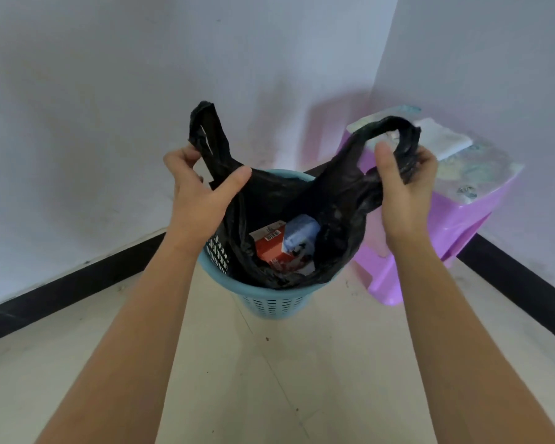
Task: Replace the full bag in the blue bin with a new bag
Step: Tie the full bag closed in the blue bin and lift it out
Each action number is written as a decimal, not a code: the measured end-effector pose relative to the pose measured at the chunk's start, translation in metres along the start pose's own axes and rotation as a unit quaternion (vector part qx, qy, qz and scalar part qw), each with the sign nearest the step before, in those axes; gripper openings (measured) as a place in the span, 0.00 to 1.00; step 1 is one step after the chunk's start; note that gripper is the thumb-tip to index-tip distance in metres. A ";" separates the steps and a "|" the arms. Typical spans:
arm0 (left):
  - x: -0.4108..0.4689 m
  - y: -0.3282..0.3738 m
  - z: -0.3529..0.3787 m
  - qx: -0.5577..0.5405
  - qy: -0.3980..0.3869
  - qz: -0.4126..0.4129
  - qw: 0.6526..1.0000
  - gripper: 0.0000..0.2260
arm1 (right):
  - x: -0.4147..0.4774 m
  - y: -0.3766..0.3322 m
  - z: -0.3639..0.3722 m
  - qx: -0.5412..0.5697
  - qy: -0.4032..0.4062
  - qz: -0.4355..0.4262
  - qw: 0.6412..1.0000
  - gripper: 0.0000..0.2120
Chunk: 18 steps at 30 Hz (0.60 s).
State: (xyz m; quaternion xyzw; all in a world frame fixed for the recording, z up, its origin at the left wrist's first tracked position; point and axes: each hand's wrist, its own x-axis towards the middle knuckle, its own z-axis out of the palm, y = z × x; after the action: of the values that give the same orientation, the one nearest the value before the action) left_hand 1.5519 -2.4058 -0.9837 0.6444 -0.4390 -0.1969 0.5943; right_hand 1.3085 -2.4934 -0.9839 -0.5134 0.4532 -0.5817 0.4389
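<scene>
A blue slotted bin (269, 301) stands on the floor in a room corner. A black plastic bag (340, 200) sits in it, its mouth held open above the rim. Inside the bag lie a red carton (269, 248) and a pale blue packet (300, 233). My left hand (199, 190) grips the bag's left handle loop, which sticks up above my fingers. My right hand (404, 187) grips the right handle loop. Both handles are lifted above the bin's rim.
A purple plastic stool (430, 238) stands right of the bin against the wall, with folded clear and white plastic bags (455, 155) on top. White walls with a black skirting board (77, 283) close the corner. Pale tiled floor lies in front.
</scene>
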 end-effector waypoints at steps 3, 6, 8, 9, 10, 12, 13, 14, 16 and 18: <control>-0.005 -0.017 0.004 0.053 -0.077 -0.028 0.995 0.51 | -0.020 0.025 -0.004 -0.017 -0.160 0.006 0.987 0.28; -0.005 -0.020 0.009 0.036 -0.121 -0.049 0.991 0.54 | -0.033 0.041 -0.002 -0.128 -0.277 -0.032 0.952 0.19; -0.001 -0.019 0.011 -0.003 -0.137 -0.086 0.987 0.52 | -0.038 0.048 0.003 -0.169 -0.304 -0.035 0.937 0.14; 0.002 -0.018 0.011 -0.022 -0.138 -0.102 0.985 0.49 | -0.039 0.050 0.006 -0.174 -0.288 -0.027 0.941 0.15; 0.003 -0.016 0.012 -0.027 -0.136 -0.105 0.985 0.44 | -0.039 0.053 0.008 -0.180 -0.249 -0.016 0.952 0.17; 0.001 -0.014 0.014 -0.009 -0.126 -0.075 0.989 0.23 | -0.035 0.053 0.012 -0.173 -0.176 0.009 0.969 0.21; -0.002 -0.013 0.017 0.004 -0.109 -0.072 0.991 0.14 | -0.033 0.051 0.014 -0.155 -0.156 0.026 0.975 0.22; -0.006 -0.010 0.019 0.005 -0.086 -0.075 0.993 0.12 | -0.031 0.048 0.015 -0.136 -0.142 0.038 0.980 0.22; -0.010 -0.002 0.020 -0.027 -0.027 -0.081 0.996 0.18 | -0.030 0.039 0.018 -0.107 -0.099 0.056 0.988 0.22; -0.004 0.008 0.015 -0.093 0.060 -0.091 0.990 0.21 | -0.027 0.031 0.018 -0.066 -0.029 0.087 0.994 0.20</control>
State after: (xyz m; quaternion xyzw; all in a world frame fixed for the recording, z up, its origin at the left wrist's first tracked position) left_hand 1.5353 -2.4106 -0.9802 0.6344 -0.3224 -0.2508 0.6563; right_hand 1.3297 -2.4750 -1.0189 -0.5162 0.5210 -0.4949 0.4660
